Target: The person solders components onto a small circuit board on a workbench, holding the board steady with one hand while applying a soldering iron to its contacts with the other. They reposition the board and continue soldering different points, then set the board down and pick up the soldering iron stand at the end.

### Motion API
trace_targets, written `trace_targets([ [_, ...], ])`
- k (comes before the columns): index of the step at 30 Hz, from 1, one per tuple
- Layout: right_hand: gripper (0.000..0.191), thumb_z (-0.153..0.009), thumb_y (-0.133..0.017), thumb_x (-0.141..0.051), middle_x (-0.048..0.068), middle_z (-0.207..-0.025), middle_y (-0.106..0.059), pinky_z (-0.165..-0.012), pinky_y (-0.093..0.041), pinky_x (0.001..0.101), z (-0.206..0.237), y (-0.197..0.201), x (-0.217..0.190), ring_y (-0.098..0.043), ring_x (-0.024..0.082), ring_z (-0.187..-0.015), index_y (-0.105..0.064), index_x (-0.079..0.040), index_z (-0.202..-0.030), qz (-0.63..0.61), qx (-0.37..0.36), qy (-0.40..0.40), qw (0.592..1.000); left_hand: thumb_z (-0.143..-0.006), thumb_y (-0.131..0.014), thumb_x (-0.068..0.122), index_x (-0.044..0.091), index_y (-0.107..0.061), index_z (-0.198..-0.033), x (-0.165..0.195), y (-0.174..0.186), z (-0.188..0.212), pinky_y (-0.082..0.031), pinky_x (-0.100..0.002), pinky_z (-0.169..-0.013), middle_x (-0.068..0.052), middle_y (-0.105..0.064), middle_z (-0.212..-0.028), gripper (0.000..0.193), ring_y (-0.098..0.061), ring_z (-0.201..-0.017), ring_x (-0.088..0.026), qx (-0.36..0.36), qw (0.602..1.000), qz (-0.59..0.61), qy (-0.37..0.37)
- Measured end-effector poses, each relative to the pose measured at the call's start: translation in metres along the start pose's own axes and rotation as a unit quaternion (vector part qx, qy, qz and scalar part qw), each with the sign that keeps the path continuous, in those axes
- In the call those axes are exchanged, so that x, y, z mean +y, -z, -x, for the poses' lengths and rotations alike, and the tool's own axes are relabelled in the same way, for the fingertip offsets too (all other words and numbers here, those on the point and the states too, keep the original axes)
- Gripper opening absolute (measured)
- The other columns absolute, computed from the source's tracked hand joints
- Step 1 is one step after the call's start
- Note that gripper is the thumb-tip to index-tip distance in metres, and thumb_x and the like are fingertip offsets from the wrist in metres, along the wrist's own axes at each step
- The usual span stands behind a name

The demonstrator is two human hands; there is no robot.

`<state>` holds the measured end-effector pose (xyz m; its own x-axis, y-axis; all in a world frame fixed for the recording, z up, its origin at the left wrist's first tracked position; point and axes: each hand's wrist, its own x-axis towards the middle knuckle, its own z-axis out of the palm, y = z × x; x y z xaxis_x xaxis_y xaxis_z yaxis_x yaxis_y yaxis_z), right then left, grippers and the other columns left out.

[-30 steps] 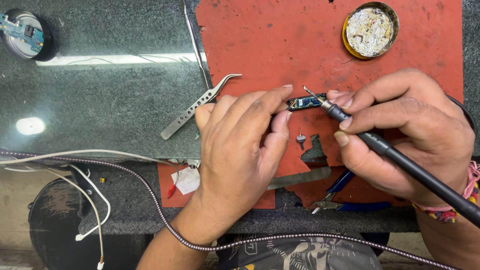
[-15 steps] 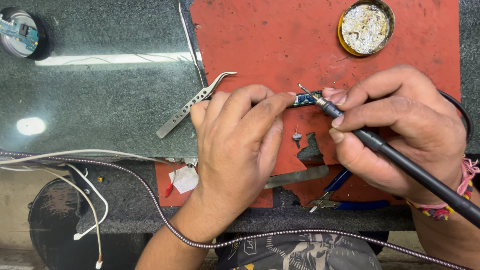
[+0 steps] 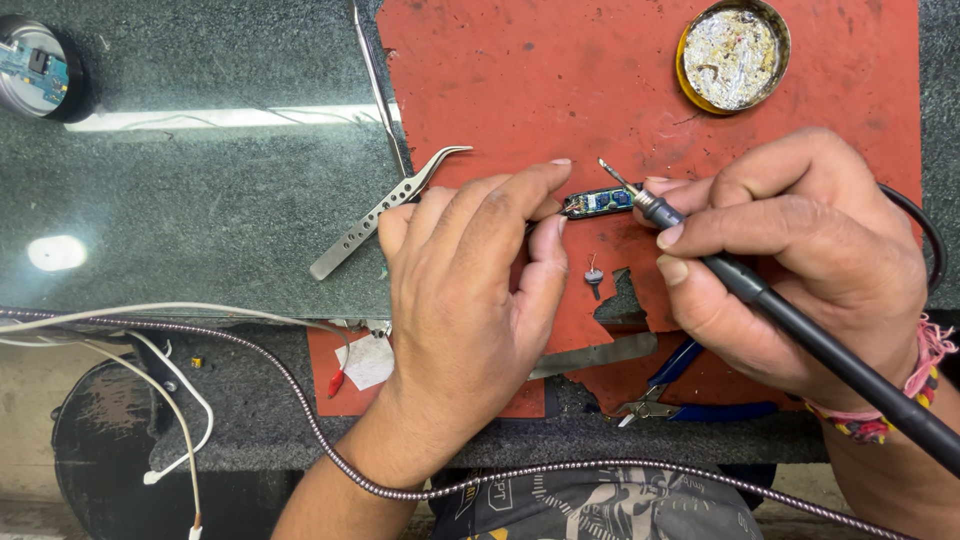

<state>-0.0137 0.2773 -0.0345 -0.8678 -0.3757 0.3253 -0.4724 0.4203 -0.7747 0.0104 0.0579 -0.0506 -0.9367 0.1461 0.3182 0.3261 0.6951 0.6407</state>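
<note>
- A dark, speckled stone counter [image 3: 200, 210] fills most of the view, and its polished top is glossy.
- A long white strip of light [image 3: 230, 117] reflects across the counter's far left part, and a round bright spot [image 3: 55, 252] shines near its left edge.
- A worn red mat [image 3: 560, 90] with ragged, torn edges covers the counter's right half.
- Below the counter's near edge, at the lower left corner, a pale floor [image 3: 30, 400] shows, dim and partly shadowed.

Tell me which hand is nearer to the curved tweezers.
Left. The left hand lies right beside the curved tweezers, its knuckles almost at their shaft. The right hand sits far across the red mat, holding the soldering iron.
</note>
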Motion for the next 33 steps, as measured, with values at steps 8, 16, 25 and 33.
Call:
trace_targets([
  [8, 0.021, -0.087, -0.079, -0.003, 0.013, -0.099, -0.066, -0.072, -0.056, 0.0264, 0.006, 0.002, 0.003, -0.067, 0.016, -0.083, -0.069, -0.002, -0.105, 0.032, -0.006, -0.023, 0.999, -0.098, -0.076, 0.009, 0.014, -0.063, -0.129, 0.003, -0.002, -0.003, -0.036, -0.031, -0.089, 0.007, -0.069, -0.101, 0.035, -0.061, -0.094, -0.012, 0.005, 1.0, -0.003, 0.025],
  [16, 0.022, -0.089, -0.078, -0.004, 0.012, -0.101, -0.066, -0.071, -0.056, 0.0245, 0.005, 0.001, 0.002, -0.069, 0.015, -0.084, -0.069, -0.004, -0.109, 0.017, -0.005, -0.016, 1.0, -0.095, -0.077, 0.011, 0.015, -0.069, -0.122, 0.009, 0.001, -0.013, -0.036, -0.032, -0.088, 0.004, -0.07, -0.108, 0.029, -0.062, -0.094, -0.013, 0.003, 0.999, 0.009, 0.039],
  [25, 0.027, -0.085, -0.079, 0.005, 0.017, -0.102, -0.066, -0.076, -0.06, 0.0329, -0.017, -0.005, -0.012, -0.072, 0.024, -0.089, -0.062, 0.001, -0.105, 0.087, 0.006, 0.033, 0.996, -0.097, -0.075, 0.009, 0.014, -0.066, -0.128, 0.008, 0.003, -0.012, -0.034, -0.035, -0.091, 0.006, -0.071, -0.106, 0.033, -0.062, -0.099, -0.014, -0.016, 0.999, 0.014, 0.037],
  [33, 0.033, -0.084, -0.083, 0.003, 0.014, -0.104, -0.066, -0.07, -0.058, 0.0276, -0.032, -0.011, -0.008, -0.068, 0.014, -0.077, -0.065, -0.002, -0.111, 0.078, -0.01, 0.0, 0.997, -0.099, -0.075, 0.008, 0.014, -0.064, -0.13, 0.007, 0.004, -0.011, -0.034, -0.032, -0.087, 0.006, -0.071, -0.106, 0.033, -0.063, -0.099, -0.014, -0.012, 0.999, 0.032, 0.039],
])
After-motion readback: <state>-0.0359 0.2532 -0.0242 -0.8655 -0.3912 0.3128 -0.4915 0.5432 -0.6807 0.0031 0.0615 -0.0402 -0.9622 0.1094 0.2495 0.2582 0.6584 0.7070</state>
